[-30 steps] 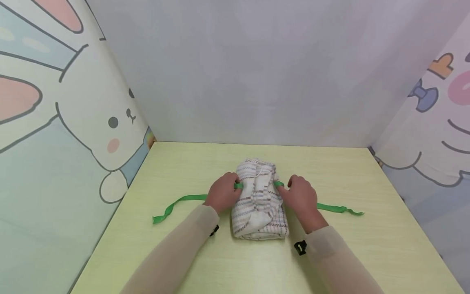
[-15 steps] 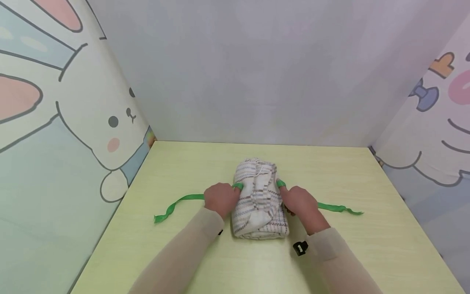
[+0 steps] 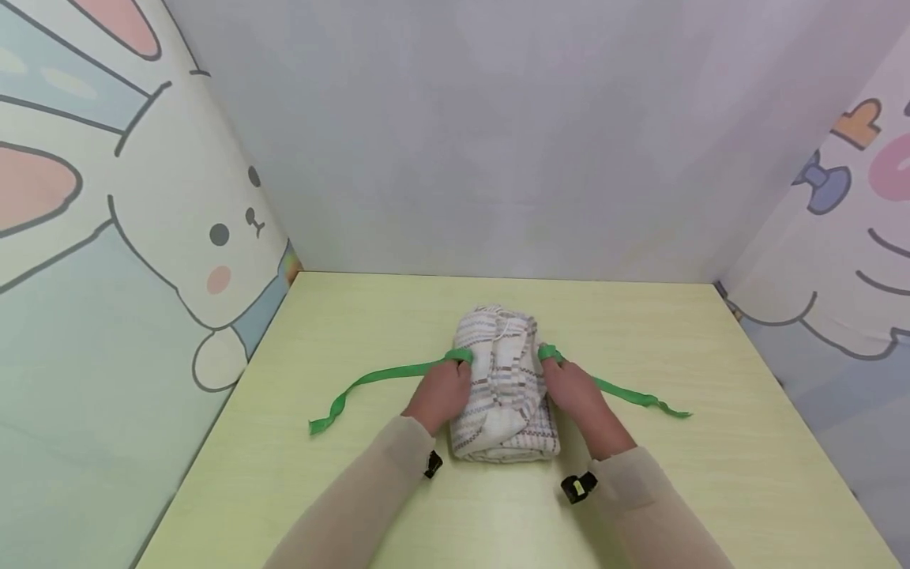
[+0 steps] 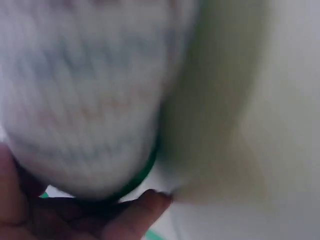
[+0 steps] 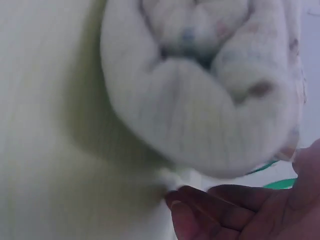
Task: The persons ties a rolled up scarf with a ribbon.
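A rolled bundle of white cloth [image 3: 498, 395] with striped and checked bands lies lengthwise on the table. A green ribbon [image 3: 387, 374] runs out from both its sides. My left hand [image 3: 439, 395], at the bundle's left side, holds the ribbon near the thumb. On the opposite side my right hand [image 3: 577, 397] holds the ribbon close to the cloth. Fingers [image 4: 135, 217] reach low along the bundle in the left wrist view, where green shows beneath the roll. Loosely bent fingers [image 5: 220, 207] lie below the roll's end in the right wrist view. The ribbon under the bundle is mostly hidden.
A pale yellow-green table [image 3: 341, 316] bears the bundle. A plain grey-white wall [image 3: 498, 158] rises at its back edge. Cartoon-printed panels flank both sides, with a rabbit [image 3: 185, 221] at left. A black wrist device [image 3: 579, 487] sits at the right cuff.
Both ribbon tails have drawn inward toward the bundle, and more ribbon shows beside the hands. My hands have shifted a little nearer me. The bundle has stayed in place.
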Action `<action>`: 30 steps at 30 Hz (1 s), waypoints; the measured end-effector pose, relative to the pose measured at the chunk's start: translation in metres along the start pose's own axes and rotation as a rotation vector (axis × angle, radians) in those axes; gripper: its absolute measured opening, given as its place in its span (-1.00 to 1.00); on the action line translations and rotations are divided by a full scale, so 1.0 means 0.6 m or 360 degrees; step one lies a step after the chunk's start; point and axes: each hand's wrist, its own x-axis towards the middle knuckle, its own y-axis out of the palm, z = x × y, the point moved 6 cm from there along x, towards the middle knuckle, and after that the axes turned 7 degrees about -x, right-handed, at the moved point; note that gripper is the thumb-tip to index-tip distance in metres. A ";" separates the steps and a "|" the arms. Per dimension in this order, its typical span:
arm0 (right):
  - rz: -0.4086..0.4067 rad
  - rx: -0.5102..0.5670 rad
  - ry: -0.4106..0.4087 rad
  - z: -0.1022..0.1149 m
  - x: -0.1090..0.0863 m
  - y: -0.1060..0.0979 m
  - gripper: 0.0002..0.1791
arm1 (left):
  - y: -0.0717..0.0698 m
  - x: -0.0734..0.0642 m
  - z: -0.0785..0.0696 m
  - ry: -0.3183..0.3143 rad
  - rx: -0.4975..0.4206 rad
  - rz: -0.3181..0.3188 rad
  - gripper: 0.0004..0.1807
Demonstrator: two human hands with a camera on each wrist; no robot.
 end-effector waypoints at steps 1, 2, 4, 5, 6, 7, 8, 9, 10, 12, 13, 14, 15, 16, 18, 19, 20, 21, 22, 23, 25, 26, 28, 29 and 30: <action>-0.0013 0.0070 -0.0031 0.000 0.000 0.002 -0.11 | 0.004 -0.001 0.000 0.0016 -0.0087 0.0030 -0.33; -0.0028 0.0153 -0.0070 0.003 -0.001 0.003 -0.13 | 0.007 -0.002 -0.002 0.0051 -0.0159 0.0055 -0.33; -0.0029 0.0351 -0.0164 0.009 -0.002 0.006 -0.19 | 0.013 -0.006 -0.005 0.0112 -0.0273 0.0094 -0.28; -0.0022 0.0454 -0.0207 0.013 -0.003 0.007 -0.24 | 0.016 -0.008 -0.007 0.0141 -0.0326 0.0105 -0.26; 0.0004 0.0569 -0.0244 0.016 -0.005 0.010 -0.28 | 0.017 -0.010 -0.009 0.0168 -0.0364 0.0106 -0.25; 0.0044 0.0696 -0.0254 0.018 -0.006 0.013 -0.31 | 0.018 -0.012 -0.011 0.0191 -0.0384 0.0098 -0.24; 0.0090 0.0869 -0.0256 0.021 -0.006 0.017 -0.34 | 0.019 -0.014 -0.013 0.0217 -0.0409 0.0083 -0.24; 0.0137 0.1045 -0.0255 0.023 -0.007 0.021 -0.36 | 0.018 -0.016 -0.014 0.0234 -0.0435 0.0060 -0.25; 0.0182 0.1224 -0.0252 0.025 -0.007 0.024 -0.37 | 0.018 -0.016 -0.014 0.0242 -0.0474 0.0035 -0.28; 0.0230 0.1543 -0.0230 0.027 -0.008 0.028 -0.38 | 0.016 -0.016 -0.015 0.0265 -0.0569 -0.0024 -0.39; 0.0246 0.1669 -0.0219 0.028 -0.007 0.030 -0.38 | 0.014 -0.014 -0.015 0.0275 -0.0620 -0.0055 -0.46; 0.0254 0.1767 -0.0211 0.028 -0.007 0.031 -0.38 | 0.013 -0.013 -0.014 0.0275 -0.0671 -0.0083 -0.48; 0.0247 0.1783 -0.0216 0.029 -0.006 0.032 -0.39 | 0.011 -0.011 -0.013 0.0267 -0.0727 -0.0113 -0.51; 0.0225 0.1761 -0.0212 0.028 -0.005 0.032 -0.39 | 0.010 -0.008 -0.011 0.0263 -0.0791 -0.0140 -0.55; 0.0140 0.1678 -0.0167 0.023 -0.003 0.032 -0.40 | 0.006 -0.003 -0.007 0.0232 -0.0960 -0.0189 -0.59; 0.0100 0.1630 -0.0139 0.020 -0.001 0.032 -0.42 | 0.004 0.000 -0.004 0.0201 -0.1069 -0.0217 -0.61; 0.0053 0.1579 -0.0117 0.017 0.000 0.031 -0.44 | 0.003 0.003 0.000 0.0164 -0.1187 -0.0238 -0.62; 0.0008 0.1530 -0.0094 0.015 0.001 0.031 -0.45 | 0.002 0.005 0.003 0.0130 -0.1304 -0.0261 -0.68; -0.0034 0.1522 -0.0064 0.012 0.003 0.031 -0.47 | 0.001 0.007 0.006 0.0093 -0.1408 -0.0281 -0.73; -0.0069 0.1519 -0.0038 0.010 0.004 0.031 -0.49 | 0.000 0.008 0.009 0.0054 -0.1513 -0.0301 -0.76; -0.0120 0.1528 -0.0008 0.007 0.004 0.031 -0.52 | -0.001 0.009 0.013 0.0014 -0.1659 -0.0330 -0.79; -0.0137 0.1551 0.0003 0.007 0.004 0.030 -0.53 | -0.001 0.010 0.014 0.0009 -0.1700 -0.0333 -0.78; -0.0172 0.1617 0.0022 0.008 0.003 0.027 -0.54 | -0.002 0.011 0.014 0.0028 -0.1826 -0.0331 -0.74; -0.0178 0.1657 0.0025 0.009 0.002 0.025 -0.54 | -0.002 0.012 0.013 0.0042 -0.1908 -0.0325 -0.72; -0.0178 0.1716 0.0024 0.010 0.002 0.023 -0.53 | -0.003 0.012 0.012 0.0058 -0.1991 -0.0317 -0.70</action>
